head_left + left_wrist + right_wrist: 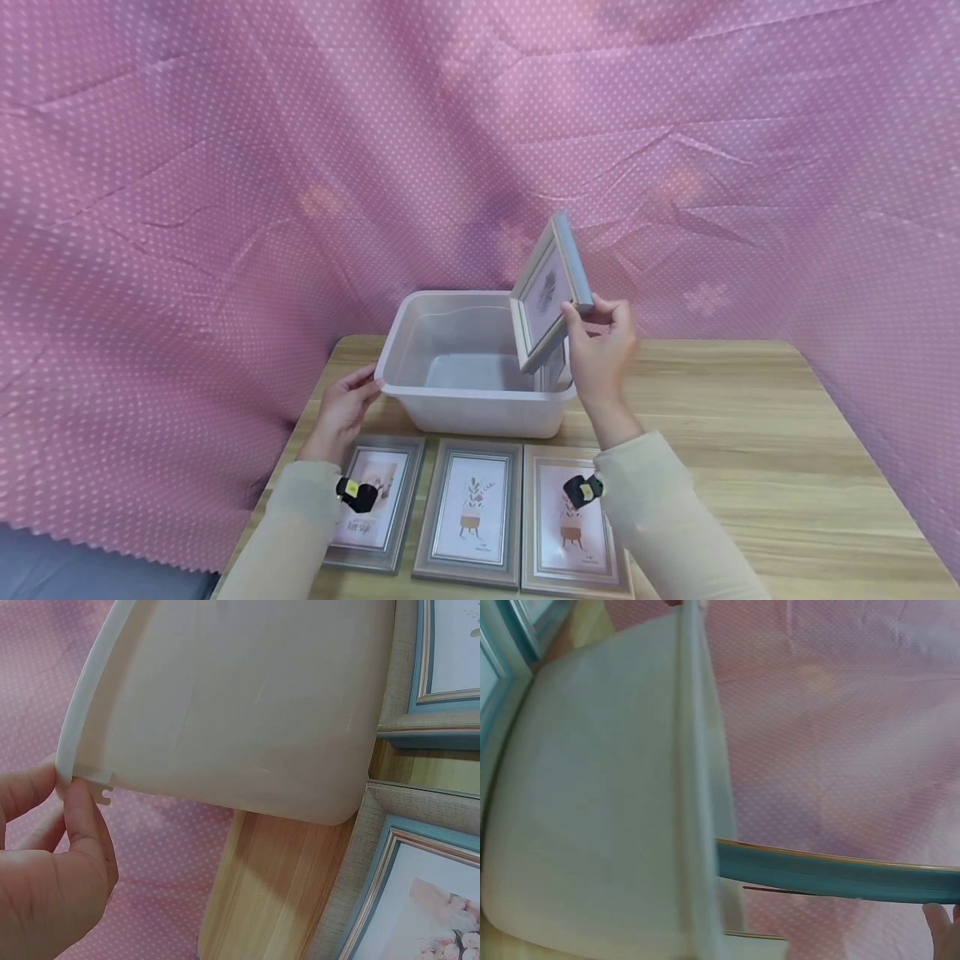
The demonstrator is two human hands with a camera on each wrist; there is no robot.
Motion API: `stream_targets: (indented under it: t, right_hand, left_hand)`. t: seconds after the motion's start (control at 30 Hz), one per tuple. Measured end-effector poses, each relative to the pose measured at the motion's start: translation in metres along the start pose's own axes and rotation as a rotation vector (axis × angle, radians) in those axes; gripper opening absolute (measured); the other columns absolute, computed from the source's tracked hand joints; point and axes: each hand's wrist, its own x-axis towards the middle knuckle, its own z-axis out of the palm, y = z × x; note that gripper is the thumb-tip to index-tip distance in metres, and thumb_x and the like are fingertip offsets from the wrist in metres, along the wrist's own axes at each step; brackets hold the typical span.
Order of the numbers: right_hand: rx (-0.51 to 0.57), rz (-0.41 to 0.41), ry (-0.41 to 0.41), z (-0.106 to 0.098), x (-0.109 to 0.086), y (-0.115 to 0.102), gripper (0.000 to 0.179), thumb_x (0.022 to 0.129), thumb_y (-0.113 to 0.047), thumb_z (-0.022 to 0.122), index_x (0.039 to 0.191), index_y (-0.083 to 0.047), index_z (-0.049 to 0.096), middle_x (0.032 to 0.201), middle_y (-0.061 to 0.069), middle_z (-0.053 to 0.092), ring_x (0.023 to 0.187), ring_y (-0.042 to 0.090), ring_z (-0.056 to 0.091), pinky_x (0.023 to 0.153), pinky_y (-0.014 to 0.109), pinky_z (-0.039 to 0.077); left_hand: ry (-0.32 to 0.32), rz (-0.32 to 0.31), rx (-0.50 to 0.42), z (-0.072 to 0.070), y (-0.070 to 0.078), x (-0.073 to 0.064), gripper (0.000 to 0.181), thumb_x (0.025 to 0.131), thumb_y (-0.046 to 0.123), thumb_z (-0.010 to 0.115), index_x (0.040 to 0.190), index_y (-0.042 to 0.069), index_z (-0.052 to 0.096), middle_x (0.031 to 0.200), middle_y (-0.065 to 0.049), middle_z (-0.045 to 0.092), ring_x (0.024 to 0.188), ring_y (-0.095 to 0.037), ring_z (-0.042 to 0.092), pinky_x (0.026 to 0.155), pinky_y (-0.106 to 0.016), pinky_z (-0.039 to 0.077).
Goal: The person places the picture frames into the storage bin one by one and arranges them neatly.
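A picture frame (546, 292) with a leaf print stands tilted over the right end of a white plastic bin (480, 412). My right hand (603, 346) pinches its edge between thumb and fingers. In the right wrist view the blue-green side of that picture frame (832, 871) crosses the bin's rim, and only fingertips show at the edge. Inside the bin, partly hidden below it, another picture frame (553, 371) leans at the right end. My left hand (347, 408) pinches the bin's left rim; the left wrist view shows thumb and fingers on that rim (79, 705).
In front of the bin lie a picture frame with a flower photo (378, 500), a grey one with a plant print (471, 512) and a beige one (573, 525) partly under my right wrist. They rest on a wooden table (750, 450). Pink dotted cloth (420, 150) hangs behind.
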Motion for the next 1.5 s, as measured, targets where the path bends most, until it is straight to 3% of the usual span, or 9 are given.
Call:
stream_targets:
  t: [0.5, 0.77, 1.33, 1.5]
  right_hand:
    - [-0.071, 0.02, -0.051, 0.013, -0.04, 0.033, 0.035, 0.079, -0.007, 0.077, 0.096, 0.011, 0.053, 0.092, 0.02, 0.057, 0.076, 0.027, 0.061, 0.061, 0.016, 0.054]
    - [-0.155, -0.006, -0.035, 0.021, -0.057, 0.04, 0.032, 0.077, -0.007, 0.08, 0.092, 0.007, 0.055, 0.088, 0.017, 0.057, 0.073, 0.027, 0.06, 0.057, 0.033, 0.056]
    - [-0.278, 0.058, -0.116, 0.017, -0.072, 0.053, 0.032, 0.079, -0.016, 0.078, 0.091, 0.003, 0.056, 0.09, 0.015, 0.059, 0.073, 0.026, 0.061, 0.064, 0.035, 0.055]
    - [-0.341, 0.081, -0.116, 0.016, -0.074, 0.055, 0.032, 0.079, -0.021, 0.079, 0.09, -0.001, 0.057, 0.089, 0.012, 0.06, 0.071, 0.024, 0.062, 0.059, 0.036, 0.052]
  left_hand:
    - [0.012, -0.02, 0.015, 0.001, 0.001, -0.001, 0.047, 0.09, -0.011, 0.056, 0.135, -0.012, 0.042, 0.095, 0.002, 0.061, 0.086, -0.003, 0.058, 0.081, -0.016, 0.051]
    - [0.007, -0.025, -0.006, 0.001, 0.002, -0.002, 0.049, 0.089, -0.012, 0.056, 0.135, -0.013, 0.04, 0.097, -0.001, 0.061, 0.086, -0.004, 0.058, 0.081, -0.017, 0.051]
    - [0.014, -0.041, 0.006, 0.002, 0.003, -0.002, 0.048, 0.089, -0.013, 0.055, 0.135, -0.01, 0.042, 0.095, 0.001, 0.06, 0.089, -0.007, 0.057, 0.085, -0.019, 0.05]
    - [0.013, -0.042, 0.012, 0.002, 0.002, -0.002, 0.047, 0.09, -0.012, 0.055, 0.135, -0.01, 0.043, 0.098, 0.0, 0.06, 0.094, -0.01, 0.057, 0.086, -0.019, 0.05]
